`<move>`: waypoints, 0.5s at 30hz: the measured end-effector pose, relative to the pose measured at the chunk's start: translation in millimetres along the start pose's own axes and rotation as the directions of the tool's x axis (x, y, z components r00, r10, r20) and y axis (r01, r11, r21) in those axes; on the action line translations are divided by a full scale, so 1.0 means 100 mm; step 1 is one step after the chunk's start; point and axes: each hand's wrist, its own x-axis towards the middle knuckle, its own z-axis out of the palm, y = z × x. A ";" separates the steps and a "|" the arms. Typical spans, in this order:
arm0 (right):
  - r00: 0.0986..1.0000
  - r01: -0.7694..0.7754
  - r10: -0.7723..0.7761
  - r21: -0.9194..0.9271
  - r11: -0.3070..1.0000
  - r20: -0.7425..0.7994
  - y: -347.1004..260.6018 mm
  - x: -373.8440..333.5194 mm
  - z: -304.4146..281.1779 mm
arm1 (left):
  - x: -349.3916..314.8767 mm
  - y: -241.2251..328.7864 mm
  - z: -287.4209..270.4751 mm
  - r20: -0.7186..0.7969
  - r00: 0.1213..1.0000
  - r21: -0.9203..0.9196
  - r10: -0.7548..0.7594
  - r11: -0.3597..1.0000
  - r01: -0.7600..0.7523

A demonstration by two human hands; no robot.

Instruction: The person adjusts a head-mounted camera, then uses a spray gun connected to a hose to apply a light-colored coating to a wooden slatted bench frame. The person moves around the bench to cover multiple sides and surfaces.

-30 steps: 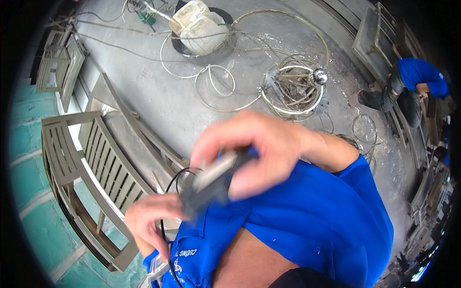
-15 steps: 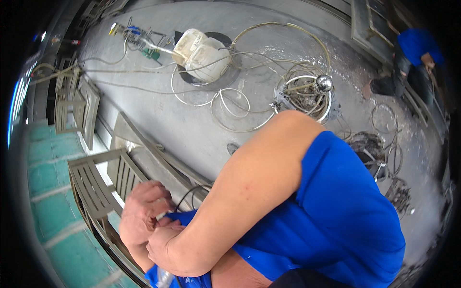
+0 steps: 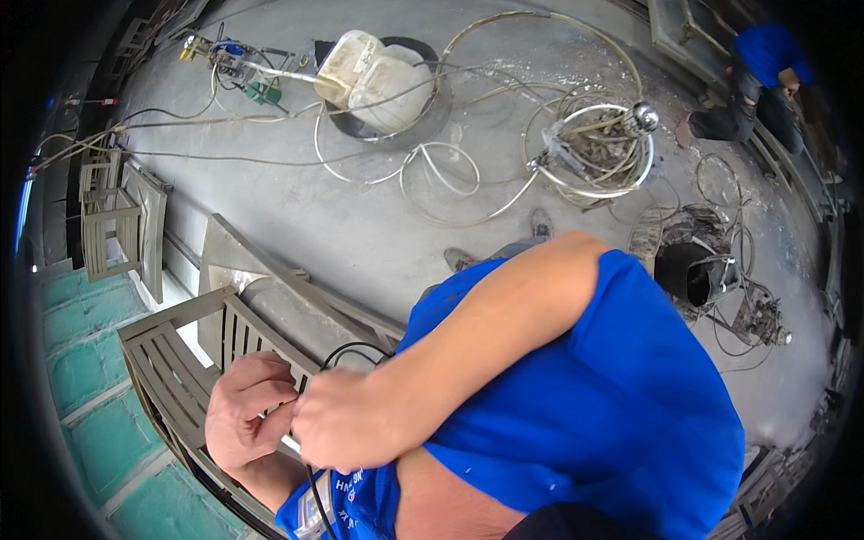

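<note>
Since the earlier frame the right arm had dropped lower, hands meeting at the shirt (image 3: 621,396) hem. The left hand (image 3: 245,409) and right hand (image 3: 337,430) both pinched the thin black cable (image 3: 353,346) looping above the knuckles, beside the slatted frame (image 3: 171,369). The cable looked light, limp and best gripped close to its end.

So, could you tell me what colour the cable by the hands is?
Black; the cable shows best in the head view.
</note>
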 end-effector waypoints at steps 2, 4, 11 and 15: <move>0.961 0.122 -0.070 0.182 0.976 -0.268 0.19 -0.10 -0.11 | -0.20 -0.15 -0.15 -0.045 0.999 -0.060 0.015 0.998 -0.018; 0.896 0.258 -0.038 0.450 0.855 -0.442 0.30 -0.32 -0.24 | -0.33 -0.26 -0.21 -0.095 0.987 -0.168 0.130 0.975 -0.145; 0.475 0.807 -0.014 0.429 0.405 -0.880 0.04 -0.42 -0.20 | -0.10 -0.50 0.10 0.313 0.930 -0.334 0.194 0.939 -0.083; 0.386 0.850 -0.066 0.327 0.412 -0.920 -0.04 -0.49 -0.24 | 0.02 -0.50 0.05 0.364 0.925 -0.198 0.104 0.980 -0.032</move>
